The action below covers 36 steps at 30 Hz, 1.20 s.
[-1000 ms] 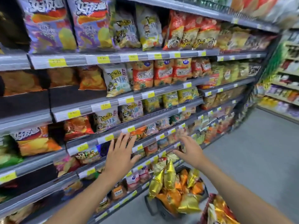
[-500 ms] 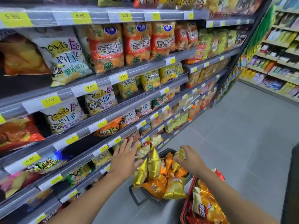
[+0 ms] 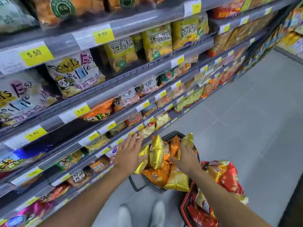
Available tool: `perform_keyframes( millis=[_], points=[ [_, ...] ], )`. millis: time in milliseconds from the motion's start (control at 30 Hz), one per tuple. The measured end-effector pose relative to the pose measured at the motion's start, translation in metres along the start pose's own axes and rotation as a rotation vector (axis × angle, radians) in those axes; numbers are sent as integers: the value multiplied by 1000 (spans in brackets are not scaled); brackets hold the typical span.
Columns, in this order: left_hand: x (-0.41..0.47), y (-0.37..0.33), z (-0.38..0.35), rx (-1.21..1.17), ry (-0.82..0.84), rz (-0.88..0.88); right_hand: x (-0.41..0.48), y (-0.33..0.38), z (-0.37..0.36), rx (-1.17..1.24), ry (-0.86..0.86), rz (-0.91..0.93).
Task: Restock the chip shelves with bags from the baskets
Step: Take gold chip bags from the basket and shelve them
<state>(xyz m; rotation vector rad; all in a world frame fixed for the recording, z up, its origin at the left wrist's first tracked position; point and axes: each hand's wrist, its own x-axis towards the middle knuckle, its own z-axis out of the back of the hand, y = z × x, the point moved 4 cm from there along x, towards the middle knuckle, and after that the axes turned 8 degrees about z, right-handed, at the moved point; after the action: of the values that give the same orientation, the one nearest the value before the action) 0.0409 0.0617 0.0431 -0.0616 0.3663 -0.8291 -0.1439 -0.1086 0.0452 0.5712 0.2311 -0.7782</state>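
Right, low in the aisle. Black basket (image 3: 172, 133) sits on the grey floor (image 3: 246, 128) at 6 o'clock, just off the bottom shelf, heaped with gold and orange bags (image 3: 157, 175).

Right hand (image 3: 186, 158) is down in the heap. Its fingers are curled round a gold bag (image 3: 187, 141) on the basket's 1 o'clock side, and the bag's top pokes up past the knuckles.

Left hand (image 3: 129, 153) is wide, fingers straight and fanned, palm down. It is at the basket's 9 o'clock rim, over a second gold bag (image 3: 143, 155). Touching it or just above; the blur leaves that unclear.

Red basket (image 3: 184, 208) stands just beside the black one at 5 o'clock, piled with red bags (image 3: 229, 179).

Chip shelves (image 3: 114, 94) run in tiers from 8 o'clock up to 1 o'clock. Packets stand behind grey rails with yellow price tags (image 3: 35, 54).

White shoes (image 3: 157, 212) show at the bottom edge, 6 o'clock.
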Motion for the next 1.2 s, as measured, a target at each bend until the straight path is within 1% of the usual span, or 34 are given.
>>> perform_keyframes(
  millis=[100, 233, 400, 467, 567, 633, 700, 800, 900, 1000, 1067, 1100, 1200],
  points=[
    [17, 5, -31, -49, 5, 51, 30, -10, -32, 26, 66, -22],
    [42, 19, -77, -92, 39, 85, 78, -24, -83, 188, 146, -165],
    [58, 47, -138, -192, 81, 194, 139, -33, -140, 375, 138, -364],
    [60, 54, -157, -195, 94, 229, 159, -38, -167, 395, 151, -424],
    [61, 63, -181, -212, 99, 236, 172, -48, -198, 337, 188, -419],
    [60, 68, -195, -226, 131, 248, 171, -59, -211, 338, 177, -423],
    [59, 70, -202, -230, 155, 252, 170, -74, -219, 406, 136, -429],
    [61, 68, -207, -244, 226, 267, 166, -92, -218, 496, 136, -397],
    [63, 63, -211, -242, 287, 259, 159, -108, -203, 635, 105, -390],
    [66, 56, -211, -290, 305, 245, 146, -129, -184, 714, 108, -400],
    [69, 49, -213, -386, 292, 248, 136, -143, -174, 819, 134, -415],
    [72, 45, -214, -489, 303, 262, 130, -145, -167, 867, 154, -408],
    [78, 22, -211, -1015, 404, 409, 112, -147, -150, 1019, 242, -370]
  ],
)
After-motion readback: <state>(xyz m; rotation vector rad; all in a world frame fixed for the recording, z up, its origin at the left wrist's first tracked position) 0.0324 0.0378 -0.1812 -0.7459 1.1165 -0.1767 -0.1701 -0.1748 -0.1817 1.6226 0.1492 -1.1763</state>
